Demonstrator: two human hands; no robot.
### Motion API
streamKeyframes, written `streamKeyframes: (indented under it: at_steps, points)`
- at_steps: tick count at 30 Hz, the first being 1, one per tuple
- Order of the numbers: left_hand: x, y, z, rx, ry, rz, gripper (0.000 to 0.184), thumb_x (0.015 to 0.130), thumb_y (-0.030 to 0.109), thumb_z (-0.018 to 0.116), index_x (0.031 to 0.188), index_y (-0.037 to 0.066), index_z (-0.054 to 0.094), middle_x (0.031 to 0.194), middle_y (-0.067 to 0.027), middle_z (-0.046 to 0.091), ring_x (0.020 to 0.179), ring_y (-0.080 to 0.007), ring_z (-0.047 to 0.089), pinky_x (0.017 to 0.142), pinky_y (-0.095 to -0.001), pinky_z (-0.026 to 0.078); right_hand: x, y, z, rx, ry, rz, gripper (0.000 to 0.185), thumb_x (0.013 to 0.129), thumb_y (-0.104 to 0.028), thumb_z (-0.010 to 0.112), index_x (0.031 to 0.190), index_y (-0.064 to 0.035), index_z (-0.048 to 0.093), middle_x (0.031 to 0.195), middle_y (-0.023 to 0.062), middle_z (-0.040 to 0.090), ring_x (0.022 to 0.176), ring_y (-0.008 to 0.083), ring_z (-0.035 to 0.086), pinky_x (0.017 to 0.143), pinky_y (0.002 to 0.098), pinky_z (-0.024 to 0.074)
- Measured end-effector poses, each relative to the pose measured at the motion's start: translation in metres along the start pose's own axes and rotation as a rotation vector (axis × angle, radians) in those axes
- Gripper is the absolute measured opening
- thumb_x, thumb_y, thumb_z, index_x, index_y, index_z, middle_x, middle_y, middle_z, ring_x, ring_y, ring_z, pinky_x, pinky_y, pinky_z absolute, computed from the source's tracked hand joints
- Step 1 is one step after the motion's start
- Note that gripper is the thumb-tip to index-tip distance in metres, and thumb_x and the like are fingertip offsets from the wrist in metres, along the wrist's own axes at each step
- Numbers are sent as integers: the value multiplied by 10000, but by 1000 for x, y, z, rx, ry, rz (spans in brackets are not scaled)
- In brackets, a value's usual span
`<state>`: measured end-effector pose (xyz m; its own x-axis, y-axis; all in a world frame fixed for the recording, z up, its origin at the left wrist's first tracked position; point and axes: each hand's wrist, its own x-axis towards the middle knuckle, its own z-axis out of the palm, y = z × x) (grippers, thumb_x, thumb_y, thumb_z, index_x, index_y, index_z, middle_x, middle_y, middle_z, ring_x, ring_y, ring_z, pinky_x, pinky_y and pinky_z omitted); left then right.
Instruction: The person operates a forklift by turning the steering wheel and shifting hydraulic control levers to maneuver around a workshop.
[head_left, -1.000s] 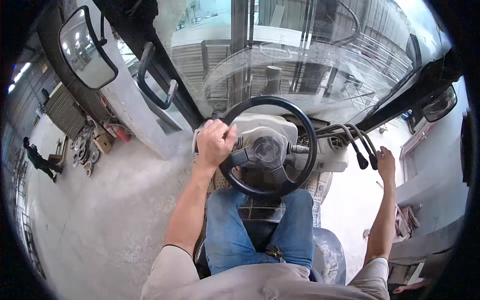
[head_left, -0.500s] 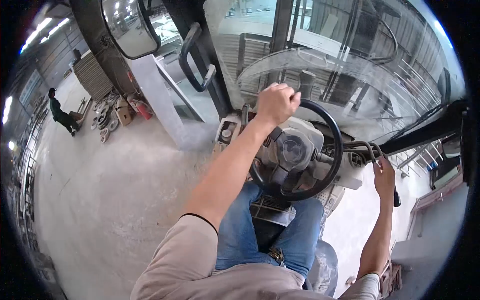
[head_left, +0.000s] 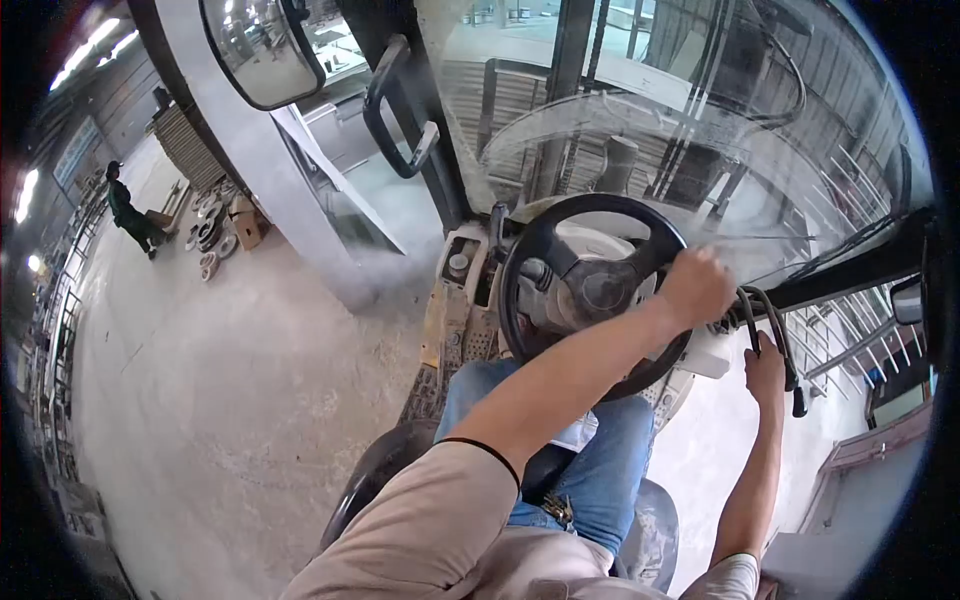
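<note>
The left hand (head_left: pixel 698 288) is closed on the right side of one round black steering wheel (head_left: pixel 606 288). Farther right, the right hand (head_left: pixel 765 372) grips one curved dark metal lever (head_left: pixel 750 320), two black knobs (head_left: pixel 799 403) just beside it

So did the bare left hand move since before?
Yes: the left hand has swung right, across the round black steering wheel, away from the curved black grab handle.

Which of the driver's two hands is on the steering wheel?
The left hand, at the right side of the steering wheel, its forearm crossing over it. The right hand is apart from the wheel, at the levers.
</note>
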<state>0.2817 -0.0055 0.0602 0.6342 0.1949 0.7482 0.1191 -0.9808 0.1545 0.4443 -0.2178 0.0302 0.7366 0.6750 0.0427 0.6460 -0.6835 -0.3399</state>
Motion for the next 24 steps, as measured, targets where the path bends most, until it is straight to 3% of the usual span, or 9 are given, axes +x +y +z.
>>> streamKeyframes:
  at_steps: [4, 8, 13, 16, 19, 24]
  points:
    - [-74, 42, -1, -145, -38, 154, 169, 812, 275, 691, 747, 121, 715, 816, -69, 650, 828, -255, 616, 678, -387, 489, -8, -11, -1, -48, 40, -13, 468, 921, -84, 662, 1364, 22, 554, 1060, 317, 690, 1021, 489, 659, 838, 532, 526]
    - [-156, 45, -56, -218, -18, 201, 174, 785, 219, 721, 676, 122, 626, 790, -31, 586, 787, -225, 581, 650, -379, 489, -15, -21, 1, -13, 80, -6, 492, 921, -96, 663, 1386, 27, 556, 1092, 311, 694, 1039, 473, 669, 872, 515, 539]
    - [-209, 7, -128, -254, 29, -7, 278, 744, 144, 811, 652, 113, 551, 721, -44, 531, 670, -247, 567, 601, -388, 484, -23, -31, 1, -15, 59, 33, 468, 918, -97, 662, 1365, 16, 579, 1082, 316, 695, 1048, 482, 664, 882, 529, 536]
    - [-218, -24, -158, -144, 46, -46, 245, 763, 117, 800, 667, 93, 576, 694, -58, 541, 642, -268, 566, 585, -401, 480, -21, -17, 9, 4, 107, -2, 475, 913, -97, 671, 1367, 11, 582, 1082, 322, 693, 1057, 477, 665, 890, 533, 532]
    - [-216, -44, -162, -76, 170, -116, 209, 782, 93, 786, 689, 76, 600, 696, -72, 574, 625, -276, 570, 564, -410, 469, -26, -21, 4, 4, 121, -11, 478, 912, -91, 670, 1371, 10, 582, 1075, 320, 695, 1045, 474, 670, 883, 531, 533]
    - [-222, -32, -157, -99, 183, -164, 193, 810, 77, 762, 698, 56, 605, 693, -88, 584, 617, -283, 573, 562, -432, 459, -35, -33, 3, 14, 101, 28, 470, 920, -87, 663, 1376, -1, 584, 1054, 300, 707, 1015, 461, 683, 852, 520, 548]
